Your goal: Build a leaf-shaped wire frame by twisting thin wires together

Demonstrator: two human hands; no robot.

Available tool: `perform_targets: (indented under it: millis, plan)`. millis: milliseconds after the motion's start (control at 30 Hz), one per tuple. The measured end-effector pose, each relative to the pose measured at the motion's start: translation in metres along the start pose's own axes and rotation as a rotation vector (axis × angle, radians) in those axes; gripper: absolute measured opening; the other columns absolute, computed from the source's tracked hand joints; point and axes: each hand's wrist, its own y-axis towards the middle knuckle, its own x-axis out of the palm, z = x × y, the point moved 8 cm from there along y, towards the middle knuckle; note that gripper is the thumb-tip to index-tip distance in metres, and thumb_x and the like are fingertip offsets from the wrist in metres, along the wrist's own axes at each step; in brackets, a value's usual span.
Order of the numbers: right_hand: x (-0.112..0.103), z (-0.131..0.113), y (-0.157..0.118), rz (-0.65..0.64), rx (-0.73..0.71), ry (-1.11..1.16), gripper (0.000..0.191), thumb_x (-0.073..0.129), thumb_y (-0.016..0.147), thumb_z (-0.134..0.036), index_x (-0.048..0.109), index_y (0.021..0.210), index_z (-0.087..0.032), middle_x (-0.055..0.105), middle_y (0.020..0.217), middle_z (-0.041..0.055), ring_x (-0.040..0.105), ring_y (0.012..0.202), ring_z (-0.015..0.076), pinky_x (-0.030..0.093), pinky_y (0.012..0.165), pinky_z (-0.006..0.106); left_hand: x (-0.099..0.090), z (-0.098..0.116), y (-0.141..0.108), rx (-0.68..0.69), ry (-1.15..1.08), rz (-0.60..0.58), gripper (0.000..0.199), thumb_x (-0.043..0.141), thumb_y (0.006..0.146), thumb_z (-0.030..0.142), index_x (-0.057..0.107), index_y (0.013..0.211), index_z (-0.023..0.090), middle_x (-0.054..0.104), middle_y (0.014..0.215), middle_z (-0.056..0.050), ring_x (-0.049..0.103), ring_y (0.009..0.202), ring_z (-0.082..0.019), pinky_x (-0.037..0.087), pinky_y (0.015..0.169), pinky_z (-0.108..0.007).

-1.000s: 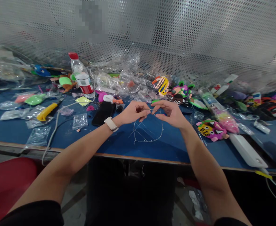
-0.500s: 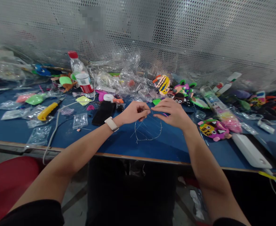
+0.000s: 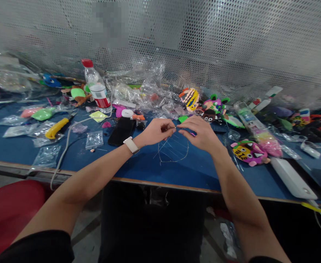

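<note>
Where two bare hands meet: I see, from my distant post, the left hand [image 3: 157, 130] with thumb and fingertips pinched together on one wire-like loop [image 3: 174, 161]; fingertips of the right hand [image 3: 200, 132] sit just beside that pinch, and I cannot tell whether they clamp it.
Wire-like loop: one hair-thin, rounded outline, pointed at lower left, fine strands crossing it, below the hands and over the matte blue tabletop [image 3: 138, 164].
Left side: one flat black slab [image 3: 121, 130], one yellow-handled cutter [image 3: 57, 128], one clear bottle [image 3: 100, 95] with a red cap.
Right side: one purple-and-yellow animal face [image 3: 249, 152], one smooth white block [image 3: 293, 177].
Backdrop: one perforated metal panel [image 3: 155, 33] behind crumpled clear plastic [image 3: 146, 93].
</note>
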Motion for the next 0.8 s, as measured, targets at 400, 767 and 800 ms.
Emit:
perform_targets:
  millis: [400, 767, 800]
  plan:
    - [0.005, 0.018, -0.003, 0.239, 0.314, 0.318, 0.006, 0.071, 0.095, -0.032, 0.073, 0.094, -0.026, 0.075, 0.082, -0.0001, 0.072, 0.076, 0.0196, 0.057, 0.075, 0.037, 0.000, 0.015, -0.001, 0.053, 0.127, 0.044, 0.017, 0.064, 0.098, 0.025, 0.066, 0.083, 0.019, 0.062, 0.063, 0.003, 0.055, 0.054, -0.009, 0.046, 0.055, -0.024]
    - [-0.006, 0.001, -0.005, 0.253, 0.043, 0.006, 0.021, 0.074, 0.095, -0.025, 0.081, 0.112, -0.035, 0.081, 0.111, 0.0024, 0.077, 0.098, 0.0256, 0.062, 0.089, 0.047, -0.002, 0.011, 0.000, 0.019, 0.035, 0.055, 0.019, 0.064, 0.098, 0.023, 0.061, 0.080, 0.018, 0.060, 0.061, 0.003, 0.055, 0.052, -0.008, 0.046, 0.053, -0.022]
    - [-0.005, 0.002, -0.005, 0.251, 0.050, 0.011, 0.019, 0.074, 0.096, -0.025, 0.082, 0.110, -0.035, 0.080, 0.109, 0.0026, 0.077, 0.097, 0.0254, 0.062, 0.089, 0.047, -0.002, 0.013, 0.000, 0.033, 0.074, 0.062, 0.019, 0.064, 0.098, 0.023, 0.061, 0.079, 0.019, 0.059, 0.062, 0.003, 0.054, 0.053, -0.008, 0.045, 0.053, -0.023]
